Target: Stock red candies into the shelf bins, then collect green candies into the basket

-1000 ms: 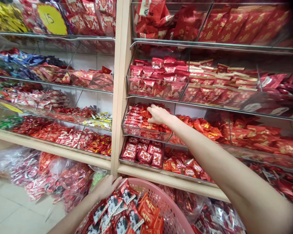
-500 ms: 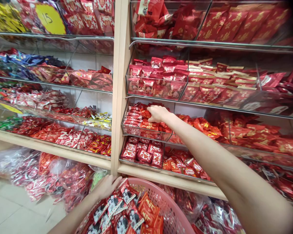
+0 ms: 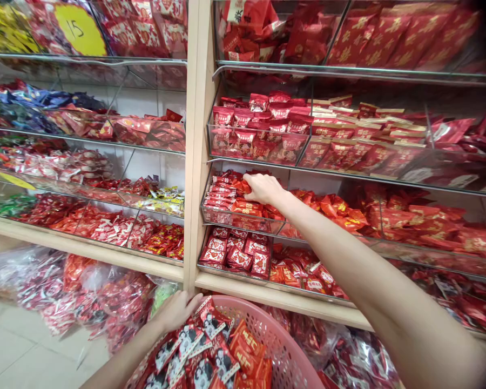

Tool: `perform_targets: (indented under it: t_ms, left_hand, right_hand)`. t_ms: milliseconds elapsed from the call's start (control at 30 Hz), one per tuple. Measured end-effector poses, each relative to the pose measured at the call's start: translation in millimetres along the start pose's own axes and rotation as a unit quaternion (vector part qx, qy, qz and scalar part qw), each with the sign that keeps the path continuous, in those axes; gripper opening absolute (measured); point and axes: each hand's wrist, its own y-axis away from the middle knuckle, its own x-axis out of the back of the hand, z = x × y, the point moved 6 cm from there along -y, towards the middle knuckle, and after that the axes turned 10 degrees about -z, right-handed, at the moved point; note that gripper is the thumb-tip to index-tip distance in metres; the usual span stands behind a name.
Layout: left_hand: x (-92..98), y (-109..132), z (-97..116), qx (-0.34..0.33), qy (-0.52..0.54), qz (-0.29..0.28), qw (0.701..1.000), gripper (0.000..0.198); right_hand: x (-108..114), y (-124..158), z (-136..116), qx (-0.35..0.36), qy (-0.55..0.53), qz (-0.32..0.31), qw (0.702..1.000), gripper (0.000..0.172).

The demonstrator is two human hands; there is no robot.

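My right hand (image 3: 262,188) reaches into a clear shelf bin (image 3: 235,219) of small red snack packets (image 3: 227,195) and rests on the pile, fingers curled around some of them. My left hand (image 3: 177,310) grips the far rim of a pink plastic basket (image 3: 275,346) at the bottom of the view. The basket holds red packets, some with a black-and-white picture (image 3: 202,351), others orange-red (image 3: 249,351).
Wooden shelving with a beige upright post (image 3: 196,140) carries rows of clear bins full of red, blue and green sweets. A yellow round tag marked 15 (image 3: 80,29) hangs top left. Large clear bags of sweets (image 3: 65,292) lie on the tiled floor under the shelves.
My right hand has stayed on the packets in the bin with only slight finger movement. The left hand and basket are as before.
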Motion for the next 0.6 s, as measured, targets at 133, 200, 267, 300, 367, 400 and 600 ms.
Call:
perform_targets:
  t_ms: [133, 200, 267, 300, 367, 400, 600]
  left_hand:
    - [0.6, 0.4, 1.1, -0.003, 0.003, -0.003, 1.0, 0.063]
    - [1.0, 0.9, 3.3, -0.014, 0.008, -0.006, 1.0, 0.063]
    - [1.9, 1.4, 5.0, -0.02, 0.007, -0.006, 1.0, 0.063]
    - [2.4, 1.6, 5.5, -0.019, 0.004, -0.004, 1.0, 0.063]
    - [3.1, 1.8, 6.5, -0.023, -0.002, -0.001, 1.0, 0.063]
    - [3.1, 1.7, 6.7, -0.025, -0.003, -0.001, 1.0, 0.063]
    - [1.0, 0.4, 3.2, -0.014, 0.003, -0.003, 1.0, 0.063]
  right_hand:
    - [-0.1, -0.3, 0.5, 0.019, -0.014, 0.03, 0.999, 0.035]
    - [1.8, 0.0, 2.1, 0.02, -0.031, 0.06, 0.998, 0.032]
    - [4.2, 0.2, 4.4, 0.016, -0.05, 0.095, 0.994, 0.031]
    - [5.3, 0.3, 5.6, 0.014, -0.061, 0.112, 0.992, 0.03]
    - [7.1, 1.0, 7.9, 0.011, -0.085, 0.146, 0.986, 0.03]
    - [8.0, 1.9, 8.8, 0.01, -0.098, 0.163, 0.982, 0.03]
    - [10.0, 9.6, 6.3, 0.019, -0.116, 0.233, 0.965, 0.028]
